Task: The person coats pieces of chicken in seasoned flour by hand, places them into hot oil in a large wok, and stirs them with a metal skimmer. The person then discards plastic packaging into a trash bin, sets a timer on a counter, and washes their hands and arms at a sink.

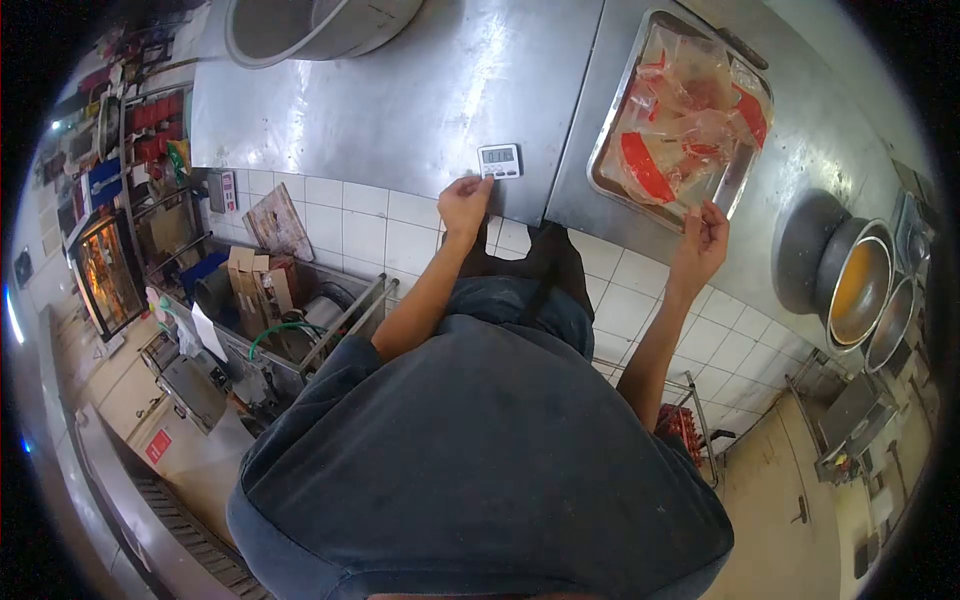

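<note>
A small white digital timer (500, 161) lies near the front edge of the steel counter. My left hand (465, 207) is at its lower left corner, with the fingers curled in and a fingertip touching the timer's edge. Further right, a metal tray (603, 150) holds crumpled clear plastic bags (690, 95) with red markings. My right hand (706, 240) is at the near right corner of this tray, fingers bent inward; whatever may be between them is too small to make out.
A large metal pot (320, 30) stands at the back left of the counter (400, 110). Several metal bowls (860, 280) are at the right, one with orange contents. Below on the left, a rack holds cardboard boxes (262, 285) and a green hose (285, 330).
</note>
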Demonstrator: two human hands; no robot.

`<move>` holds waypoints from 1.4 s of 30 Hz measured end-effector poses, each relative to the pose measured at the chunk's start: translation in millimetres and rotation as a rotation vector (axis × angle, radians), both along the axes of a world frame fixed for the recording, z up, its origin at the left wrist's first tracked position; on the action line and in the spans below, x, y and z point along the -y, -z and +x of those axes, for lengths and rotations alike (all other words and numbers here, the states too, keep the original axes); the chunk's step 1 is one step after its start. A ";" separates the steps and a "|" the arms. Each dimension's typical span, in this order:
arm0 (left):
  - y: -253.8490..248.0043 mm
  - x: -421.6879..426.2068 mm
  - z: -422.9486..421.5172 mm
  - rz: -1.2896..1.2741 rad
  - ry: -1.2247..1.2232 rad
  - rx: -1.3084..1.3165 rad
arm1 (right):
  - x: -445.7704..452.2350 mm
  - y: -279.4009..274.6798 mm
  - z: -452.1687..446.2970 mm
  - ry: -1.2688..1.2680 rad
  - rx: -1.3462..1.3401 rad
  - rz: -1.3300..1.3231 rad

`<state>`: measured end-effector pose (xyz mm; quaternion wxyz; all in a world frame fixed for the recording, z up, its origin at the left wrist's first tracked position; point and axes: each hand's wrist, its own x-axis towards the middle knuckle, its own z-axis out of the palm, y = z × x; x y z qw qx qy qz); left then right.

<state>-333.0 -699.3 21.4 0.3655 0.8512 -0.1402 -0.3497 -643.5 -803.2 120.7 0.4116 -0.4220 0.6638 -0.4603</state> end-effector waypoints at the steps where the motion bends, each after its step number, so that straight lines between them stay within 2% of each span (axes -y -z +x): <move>1: 1.5 1.0 1.3 0.029 -0.025 -0.026 | -1.0 -2.9 -3.3 0.010 -0.005 0.001; 4: -0.8 6.6 2.6 0.033 -0.121 -0.143 | -5.5 0.0 -14.2 0.026 0.024 -0.003; 7: 5.5 -1.7 10.9 -0.036 -0.047 -0.161 | -10.6 0.6 -21.4 0.023 0.020 0.046; 11: -12.8 1.6 -5.9 -0.049 -0.079 -0.004 | 30.6 10.9 -42.5 0.092 0.017 0.104; 13: -41.3 6.4 -16.4 -0.114 -0.028 0.124 | 69.6 6.9 -34.8 0.062 -0.314 0.078; 14: -42.2 6.0 -18.5 -0.159 -0.013 0.036 | 94.0 0.8 -29.5 -0.063 -0.551 -0.104; 15: -47.4 9.1 -21.2 -0.160 0.038 0.083 | 115.6 -3.9 -21.7 -0.191 -0.783 -0.285; 17: -61.4 12.3 -24.2 -0.149 0.138 0.183 | 146.6 -12.7 27.3 -0.003 -1.119 -0.041; 18: -62.9 10.7 -23.6 -0.157 0.133 0.193 | 162.3 -12.8 43.3 0.049 -1.174 0.061; 20: -64.6 8.8 -23.8 -0.178 0.120 0.203 | 184.5 -6.9 64.7 0.111 -1.146 0.254; 24: -62.0 -10.7 0.3 -0.228 0.031 0.302 | 204.5 7.4 80.3 0.198 -0.970 0.414; 26: -63.9 -29.8 15.6 -0.231 -0.029 0.341 | 193.5 7.4 74.3 0.211 -0.822 0.318; 29: -35.6 -67.6 53.7 -0.212 -0.139 0.383 | 159.7 -22.0 56.4 0.127 -0.333 -0.137; 32: -41.3 -95.3 72.4 -0.174 -0.216 0.452 | 162.2 24.0 23.7 0.249 -0.518 -0.227; 35: -18.6 -139.3 96.7 -0.144 -0.258 0.492 | 145.8 4.7 -1.7 0.350 -0.569 -0.235; 38: -12.0 -171.9 111.7 -0.106 -0.325 0.413 | 145.9 -4.4 -34.0 0.237 -0.433 -0.199; 41: 17.0 -218.5 126.0 -0.078 -0.413 0.305 | 146.3 -35.0 -43.4 0.241 0.126 -0.047; 42: 33.1 -233.9 132.6 -0.085 -0.434 0.279 | 150.6 -46.3 -49.1 0.180 0.134 0.087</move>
